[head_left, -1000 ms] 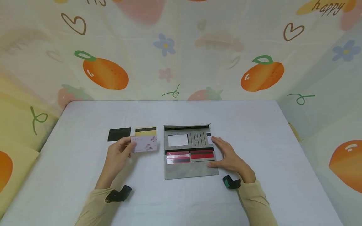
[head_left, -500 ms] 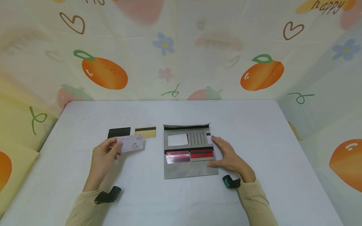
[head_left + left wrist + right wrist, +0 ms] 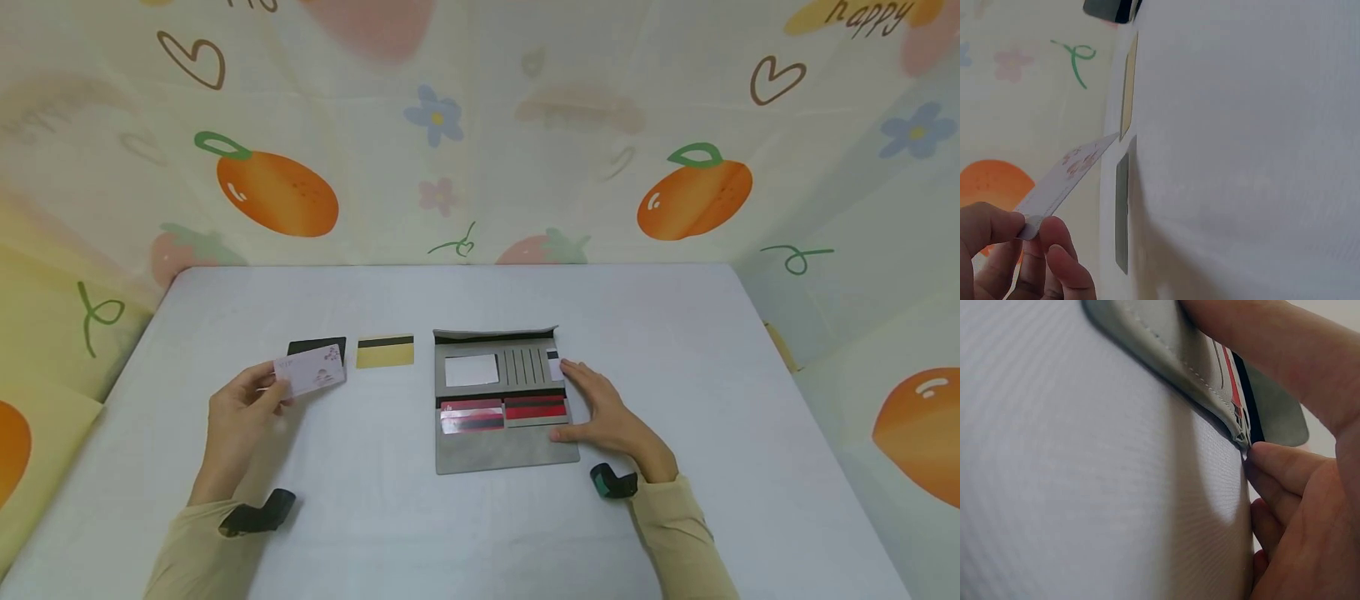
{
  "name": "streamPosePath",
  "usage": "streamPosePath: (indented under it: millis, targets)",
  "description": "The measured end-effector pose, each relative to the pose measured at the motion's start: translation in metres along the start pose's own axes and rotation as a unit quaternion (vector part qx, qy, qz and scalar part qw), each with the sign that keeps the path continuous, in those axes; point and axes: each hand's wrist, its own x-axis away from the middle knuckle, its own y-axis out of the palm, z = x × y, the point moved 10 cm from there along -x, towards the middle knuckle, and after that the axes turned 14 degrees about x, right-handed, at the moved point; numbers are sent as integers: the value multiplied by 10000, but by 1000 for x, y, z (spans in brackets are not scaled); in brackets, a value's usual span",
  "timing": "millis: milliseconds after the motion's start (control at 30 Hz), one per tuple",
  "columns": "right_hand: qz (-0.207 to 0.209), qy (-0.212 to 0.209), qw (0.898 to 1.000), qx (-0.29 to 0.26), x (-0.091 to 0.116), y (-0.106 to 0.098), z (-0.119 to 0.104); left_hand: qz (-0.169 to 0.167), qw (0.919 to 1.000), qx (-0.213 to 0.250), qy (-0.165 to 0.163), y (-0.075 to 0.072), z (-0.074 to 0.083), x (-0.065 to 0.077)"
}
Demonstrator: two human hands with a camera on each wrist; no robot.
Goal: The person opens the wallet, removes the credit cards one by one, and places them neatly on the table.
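Observation:
Between thumb and fingers, my left hand pinches a pale pink VIP card by its left end. In the left wrist view the card is tilted, raised off the table. Behind it in the head view lies a black card, partly covered. A gold card with a dark stripe lies to the right of that. My right hand rests at the right edge of an unfolded grey wallet, thumb on its lower flap, fingers along the side. Red cards sit in the wallet's slots.
A white cloth covers the table, whose back edge meets a fruit-patterned curtain. A white panel shows in the wallet's upper half, beside several slots.
My left hand has moved left with the pink card, from in front of the gold card to over the black one. The right hand and wallet have stayed in place.

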Motion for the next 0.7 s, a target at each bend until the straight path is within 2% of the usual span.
streamPosePath:
  millis: [200, 467, 700]
  targets:
    - [8, -18, 10000, -39, 0, -1, -1, 428, 9978, 478, -167, -19, -7, -7]
    - [-28, 36, 10000, 6, -1, 0, 0, 739, 9938, 828, -45, -39, -11, -14]
    - [-33, 33, 10000, -32, 0, 0, 0, 896, 9831, 1593, -61, -57, -21, -23]
